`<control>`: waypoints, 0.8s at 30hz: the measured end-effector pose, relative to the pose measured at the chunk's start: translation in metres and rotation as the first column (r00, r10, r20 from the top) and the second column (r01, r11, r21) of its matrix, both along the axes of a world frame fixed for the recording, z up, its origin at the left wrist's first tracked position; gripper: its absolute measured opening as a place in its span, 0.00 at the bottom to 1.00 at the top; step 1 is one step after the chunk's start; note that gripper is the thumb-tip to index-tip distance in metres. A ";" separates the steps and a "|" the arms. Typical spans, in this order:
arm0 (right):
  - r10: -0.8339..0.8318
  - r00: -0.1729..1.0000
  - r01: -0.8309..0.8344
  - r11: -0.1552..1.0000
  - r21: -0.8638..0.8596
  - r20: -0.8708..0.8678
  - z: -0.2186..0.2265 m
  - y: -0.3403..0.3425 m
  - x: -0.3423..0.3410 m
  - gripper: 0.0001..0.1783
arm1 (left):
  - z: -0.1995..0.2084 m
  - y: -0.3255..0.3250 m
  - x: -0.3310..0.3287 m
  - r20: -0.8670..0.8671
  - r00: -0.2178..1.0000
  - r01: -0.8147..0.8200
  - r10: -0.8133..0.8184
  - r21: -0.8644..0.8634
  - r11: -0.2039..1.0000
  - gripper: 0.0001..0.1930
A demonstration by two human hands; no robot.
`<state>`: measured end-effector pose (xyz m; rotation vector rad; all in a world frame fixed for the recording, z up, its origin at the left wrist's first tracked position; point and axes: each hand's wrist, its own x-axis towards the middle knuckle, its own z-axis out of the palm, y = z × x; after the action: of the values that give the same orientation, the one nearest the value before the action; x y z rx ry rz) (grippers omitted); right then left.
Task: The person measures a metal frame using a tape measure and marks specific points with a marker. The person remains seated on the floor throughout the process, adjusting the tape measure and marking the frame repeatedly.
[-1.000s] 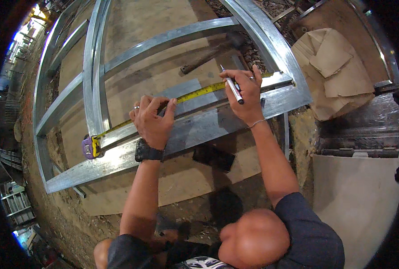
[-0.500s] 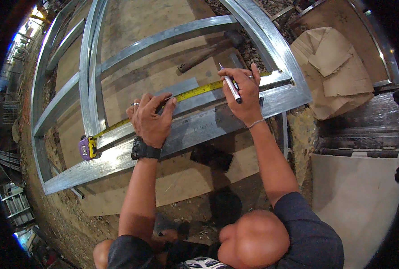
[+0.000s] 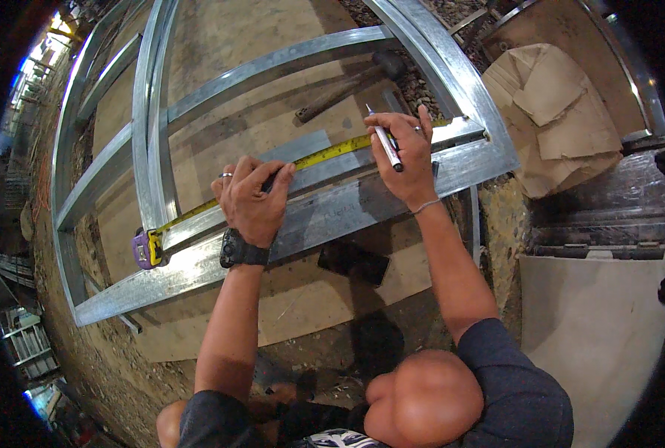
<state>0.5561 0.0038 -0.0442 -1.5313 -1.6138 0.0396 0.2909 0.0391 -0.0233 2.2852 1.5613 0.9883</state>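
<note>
Head view, going left to right: purple and yellow tape measure case (image 3: pixel 146 249) sitting at the left end of the steel track (image 3: pixel 332 213), right by the upright stud of the metal frame (image 3: pixel 153 119). Yellow tape blade (image 3: pixel 332 151) pulled out along the top of the track toward the right corner. Left hand (image 3: pixel 252 198) planted flat on the blade about midway, fingers (image 3: pixel 276 175) pressed together and pinning the tape down, ring on one finger, black watch (image 3: pixel 241 252) on the wrist. Dark flat phone-looking thing (image 3: pixel 353 261) lying on the plywood floor (image 3: pixel 302 299) just below the track, between the two forearms. Hammer (image 3: pixel 347 86) resting on the board inside the frame, above the tape, well clear of both hands. Right hand (image 3: pixel 407 157) resting on the track near the right end of the blade, fingers pinching a white marker (image 3: pixel 386 142) with the tip angled up and left, thin band on the wrist. Off to the right, outside the frame, crumpled brown paper sack (image 3: pixel 549 112) on gravelly ground, then a pale flat slab (image 3: pixel 594 328) lower right.
</note>
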 end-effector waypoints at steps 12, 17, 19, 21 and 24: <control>-0.033 0.998 0.043 0.984 0.174 -0.058 0.004 -0.002 -0.002 0.13 | -0.001 0.000 0.000 -0.004 1.000 0.014 -0.014 0.020 1.000 0.08; 0.188 0.733 -0.132 0.982 0.134 -0.654 0.017 -0.029 -0.006 0.10 | -0.003 0.000 -0.001 -0.019 1.000 0.019 -0.018 0.058 0.998 0.07; 0.198 0.578 -0.186 0.977 0.108 -0.792 0.022 -0.030 -0.009 0.11 | 0.000 -0.001 -0.001 -0.035 0.999 0.011 -0.010 0.050 0.999 0.07; 0.189 0.467 -0.230 0.969 0.088 -0.864 0.028 -0.031 -0.019 0.13 | 0.001 -0.001 -0.002 -0.043 0.999 0.002 0.000 0.046 0.999 0.07; 0.175 0.624 -0.178 0.981 0.079 -0.762 0.011 -0.033 -0.021 0.12 | 0.000 0.000 0.002 -0.027 1.000 0.011 -0.010 0.056 0.998 0.08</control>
<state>0.5350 -0.0296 -0.0328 -1.0967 -1.0358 0.7204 0.2933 0.0394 -0.0231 2.3510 1.5496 1.0154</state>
